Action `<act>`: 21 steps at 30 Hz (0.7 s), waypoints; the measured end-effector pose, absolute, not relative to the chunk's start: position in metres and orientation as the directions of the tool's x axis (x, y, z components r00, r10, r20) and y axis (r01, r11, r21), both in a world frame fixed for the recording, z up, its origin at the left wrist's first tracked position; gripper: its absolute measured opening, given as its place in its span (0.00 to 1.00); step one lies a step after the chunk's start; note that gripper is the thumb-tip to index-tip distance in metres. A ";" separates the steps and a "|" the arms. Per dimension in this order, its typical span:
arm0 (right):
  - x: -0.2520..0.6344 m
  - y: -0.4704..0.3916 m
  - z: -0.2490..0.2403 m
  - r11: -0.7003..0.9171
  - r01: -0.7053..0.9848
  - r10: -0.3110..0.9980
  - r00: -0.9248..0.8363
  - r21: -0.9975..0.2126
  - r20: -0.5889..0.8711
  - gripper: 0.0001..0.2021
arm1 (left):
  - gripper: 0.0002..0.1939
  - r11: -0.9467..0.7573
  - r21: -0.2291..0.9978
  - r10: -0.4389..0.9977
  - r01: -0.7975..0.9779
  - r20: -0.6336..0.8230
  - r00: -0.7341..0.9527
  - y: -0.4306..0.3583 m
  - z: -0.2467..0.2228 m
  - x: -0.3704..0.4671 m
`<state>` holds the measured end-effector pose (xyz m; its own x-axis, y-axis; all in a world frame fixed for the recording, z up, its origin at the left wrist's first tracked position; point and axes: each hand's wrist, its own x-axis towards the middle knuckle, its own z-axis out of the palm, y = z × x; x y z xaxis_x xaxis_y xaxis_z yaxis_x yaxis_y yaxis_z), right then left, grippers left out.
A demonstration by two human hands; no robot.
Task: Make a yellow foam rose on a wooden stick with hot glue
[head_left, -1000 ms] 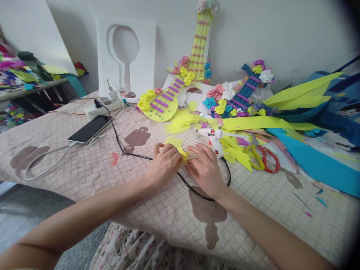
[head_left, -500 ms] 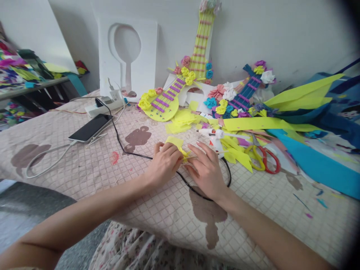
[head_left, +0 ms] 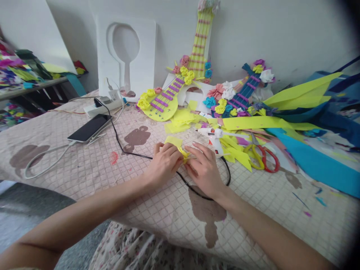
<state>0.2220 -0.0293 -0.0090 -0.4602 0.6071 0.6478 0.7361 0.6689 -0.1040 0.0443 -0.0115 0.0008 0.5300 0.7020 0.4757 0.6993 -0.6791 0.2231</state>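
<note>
The surface [head_left: 168, 213], spread with a beige quilted cloth, carries a white foam board [head_left: 146, 56] upright at the back, a round, long-necked shape cut through it. Near its right side rests a yellow guitar-shaped craft [head_left: 165, 109] with purple crossbars. A white plastic power strip [head_left: 103, 108] holds a black plug [head_left: 97, 102] and a white adapter [head_left: 114, 95]. Both forearms reach in from the lower corners, backs of the hands upward. The left hand [head_left: 166, 162] curls its fingers, its grip narrow on a small crumpled yellow paper piece [head_left: 185, 153] between the hands. The right hand [head_left: 206, 169] arches, fingers bent, fingertips at that piece's right side — whether its grip holds it, I cannot tell. A white glue gun [head_left: 215, 134] lies just beyond the right hand.
</note>
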 end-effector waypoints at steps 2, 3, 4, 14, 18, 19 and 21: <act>0.222 -0.029 -0.009 0.666 0.737 0.608 -0.445 -0.117 0.657 0.04 | 0.06 -0.673 0.230 0.708 0.703 0.473 0.524 -0.012 0.001 0.044; 0.222 -0.029 -0.009 0.662 0.740 0.608 -0.440 -0.117 0.661 0.03 | 0.06 -0.672 0.233 0.711 0.703 0.470 0.523 -0.012 0.002 0.044; 0.222 -0.029 -0.010 0.659 0.744 0.608 -0.439 -0.112 0.661 0.03 | 0.06 -0.672 0.236 0.712 0.702 0.468 0.523 -0.012 0.002 0.044; 0.220 -0.027 -0.009 0.672 0.741 0.569 -0.494 -0.025 0.657 0.06 | 0.06 -0.676 0.246 0.715 0.695 0.448 0.537 -0.012 0.001 0.044; 0.221 -0.030 -0.011 0.710 0.703 0.567 -0.541 -0.036 0.622 0.06 | 0.07 -0.676 0.237 0.710 0.697 0.460 0.533 -0.011 0.001 0.043; 0.222 -0.030 -0.011 0.723 0.689 0.570 -0.553 -0.051 0.607 0.06 | 0.07 -0.677 0.235 0.709 0.697 0.460 0.534 -0.011 0.000 0.043; 0.223 -0.030 -0.011 0.749 0.654 0.579 -0.565 -0.108 0.588 0.05 | 0.07 -0.679 0.235 0.708 0.695 0.461 0.535 -0.011 0.001 0.043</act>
